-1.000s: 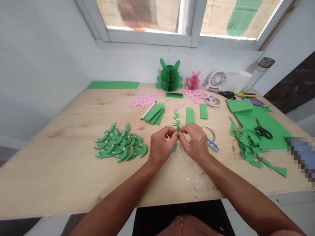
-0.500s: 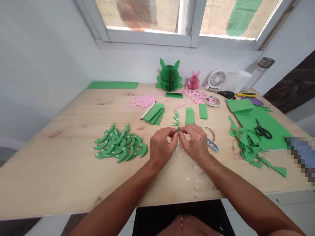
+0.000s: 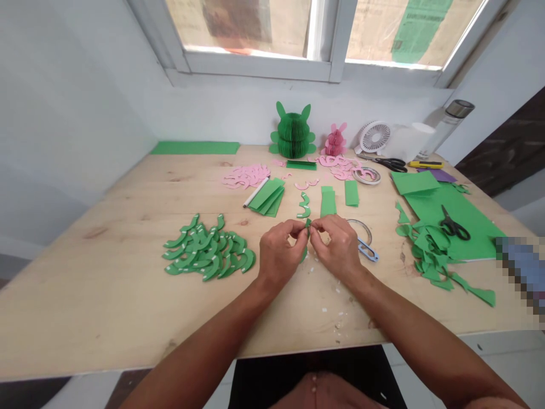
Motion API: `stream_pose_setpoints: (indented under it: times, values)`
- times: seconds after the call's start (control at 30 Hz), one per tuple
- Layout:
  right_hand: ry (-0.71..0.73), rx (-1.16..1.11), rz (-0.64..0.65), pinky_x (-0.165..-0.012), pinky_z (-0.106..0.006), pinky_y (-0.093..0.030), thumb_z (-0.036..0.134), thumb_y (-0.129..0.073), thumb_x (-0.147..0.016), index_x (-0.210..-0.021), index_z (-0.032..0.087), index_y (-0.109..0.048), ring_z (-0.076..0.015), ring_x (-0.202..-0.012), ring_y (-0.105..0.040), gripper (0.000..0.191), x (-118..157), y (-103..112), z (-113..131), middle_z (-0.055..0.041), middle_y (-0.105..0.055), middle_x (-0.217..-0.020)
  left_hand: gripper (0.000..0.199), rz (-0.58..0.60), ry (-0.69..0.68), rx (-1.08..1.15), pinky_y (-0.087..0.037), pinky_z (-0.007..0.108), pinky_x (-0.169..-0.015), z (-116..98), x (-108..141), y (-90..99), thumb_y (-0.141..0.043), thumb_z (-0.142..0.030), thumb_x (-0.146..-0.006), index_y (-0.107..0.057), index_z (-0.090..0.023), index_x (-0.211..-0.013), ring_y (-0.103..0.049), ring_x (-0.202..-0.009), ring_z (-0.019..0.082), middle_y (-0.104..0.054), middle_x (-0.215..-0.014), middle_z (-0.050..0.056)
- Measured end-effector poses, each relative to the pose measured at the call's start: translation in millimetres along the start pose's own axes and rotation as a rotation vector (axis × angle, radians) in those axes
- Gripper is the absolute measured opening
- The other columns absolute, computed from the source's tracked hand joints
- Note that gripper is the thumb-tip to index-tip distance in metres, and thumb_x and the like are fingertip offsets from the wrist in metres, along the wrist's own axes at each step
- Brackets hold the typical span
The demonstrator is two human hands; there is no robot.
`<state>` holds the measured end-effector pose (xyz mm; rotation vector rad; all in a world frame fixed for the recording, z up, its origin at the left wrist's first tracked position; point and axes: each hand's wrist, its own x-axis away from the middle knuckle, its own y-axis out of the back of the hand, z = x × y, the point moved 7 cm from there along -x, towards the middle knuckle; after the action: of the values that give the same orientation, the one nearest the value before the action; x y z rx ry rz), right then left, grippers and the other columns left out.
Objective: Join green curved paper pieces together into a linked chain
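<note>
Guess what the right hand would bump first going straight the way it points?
The right hand would probably meet the small green paper piece pinched at its fingertips, then the left hand; depth is hard to judge.

One camera worn on the person's head looks forward and down from just behind the near edge of the bench (image 3: 128, 295), facing the wall (image 3: 221, 113) with the window (image 3: 255, 34) at its far side. The wide view takes in the whole bench top. The left forearm (image 3: 196, 358) and right forearm (image 3: 434, 352) enter from the lower corners, placing the left hand (image 3: 279, 250) and right hand (image 3: 334, 247) fairly near the lens, just below the frame's middle, while the wall and window stand farther off along the top.
</note>
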<state>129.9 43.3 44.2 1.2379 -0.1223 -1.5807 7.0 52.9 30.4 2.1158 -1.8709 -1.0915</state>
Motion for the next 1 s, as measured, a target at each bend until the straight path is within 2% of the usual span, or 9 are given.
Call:
stream_pose_setpoints:
  times: [0.27, 0.37, 0.43, 0.57, 0.67, 0.8, 0.9, 1.0]
  values:
    - [0.011, 0.027, -0.006, -0.067, -0.032, -0.043, 0.014, -0.053, -0.077, -0.071, 0.02, -0.058, -0.0184, -0.07, -0.056, 0.009, -0.3, 0.1, 1.0, -0.0034, -0.064, -0.07, 0.009, -0.007, 0.001, -0.013, -0.045, 0.025, -0.064, -0.9, -0.1, -0.5, -0.055, -0.021, -0.073, -0.064, -0.018, -0.073, -0.059, -0.062, 0.013, -0.068, -0.067, 0.001]
    - [-0.001, 0.007, -0.013, -0.067, -0.031, -0.043, 0.013, -0.053, -0.075, -0.07, 0.02, -0.057, -0.0182, -0.069, -0.056, 0.01, -0.4, 0.3, 1.0, -0.0032, -0.063, -0.069, 0.009, 0.006, 0.039, 0.056, -0.045, 0.023, -0.062, -0.4, -1.4, 0.1, -0.056, -0.02, -0.071, -0.065, -0.018, -0.071, -0.058, -0.061, 0.012, -0.067, -0.065, 0.0]
    - [-0.025, -0.028, -0.013, -0.066, -0.03, -0.043, 0.013, -0.053, -0.075, -0.069, 0.019, -0.057, -0.0178, -0.069, -0.056, 0.01, -0.9, 0.4, -0.4, -0.0032, -0.063, -0.068, 0.008, 0.028, 0.113, 0.155, -0.044, 0.021, -0.058, 3.9, -2.4, -1.2, -0.057, -0.019, -0.07, -0.065, -0.017, -0.069, -0.056, -0.058, 0.011, -0.065, -0.061, -0.001]
    - [-0.123, -0.116, 0.007, -0.065, -0.029, -0.042, 0.015, -0.052, -0.076, -0.068, 0.019, -0.057, -0.0161, -0.065, -0.055, 0.01, -2.3, -1.4, -8.9, -0.002, -0.062, -0.066, 0.012, 0.085, 0.354, 0.447, -0.038, 0.019, -0.044, 22.0, -1.5, -11.8, -0.061, -0.026, -0.067, -0.064, -0.015, -0.069, -0.05, -0.047, 0.009, -0.062, -0.059, -0.001]
    - [-0.221, -0.153, 0.031, -0.064, -0.027, -0.042, 0.016, -0.051, -0.075, -0.068, 0.019, -0.058, -0.0147, -0.063, -0.054, 0.01, -2.6, -3.8, -19.1, -0.0007, -0.061, -0.065, 0.016, 0.07, 0.48, 0.614, -0.036, 0.018, -0.041, 33.7, -0.3, -18.0, -0.066, -0.028, -0.063, -0.063, -0.014, -0.069, -0.051, -0.046, 0.008, -0.061, -0.059, -0.001]
    - [-0.294, -0.171, 0.055, -0.063, -0.026, -0.041, 0.019, -0.051, -0.074, -0.066, 0.019, -0.057, -0.0142, -0.062, -0.053, 0.01, -2.1, -5.7, -27.0, -0.0002, -0.061, -0.065, 0.019, 0.053, 0.56, 0.714, -0.035, 0.017, -0.042, 39.8, 0.0, -20.9, -0.07, -0.029, -0.058, -0.063, -0.014, -0.068, -0.05, -0.046, 0.007, -0.061, -0.057, -0.001]
    - [-0.316, -0.167, 0.127, -0.06, -0.026, -0.04, 0.023, -0.05, -0.077, -0.061, 0.019, -0.054, -0.014, -0.058, -0.052, 0.017, -1.0, -10.4, -27.6, 0.0008, -0.057, -0.058, 0.02, 0.047, 0.592, 0.778, -0.037, 0.017, -0.043, 38.8, 0.1, -20.7, -0.071, -0.028, -0.057, -0.063, -0.013, -0.068, -0.052, -0.049, 0.008, -0.061, -0.058, 0.0]
    - [-0.314, -0.18, 0.131, -0.059, -0.025, -0.04, 0.02, -0.05, -0.074, -0.066, 0.019, -0.055, -0.0136, -0.058, -0.051, 0.009, -0.7, -10.6, -26.7, 0.0006, -0.057, -0.064, 0.022, 0.043, 0.629, 0.832, -0.036, 0.017, -0.042, 37.2, 0.9, -20.8, -0.072, -0.027, -0.054, -0.063, -0.013, -0.068, -0.052, -0.05, 0.009, -0.061, -0.058, 0.0]
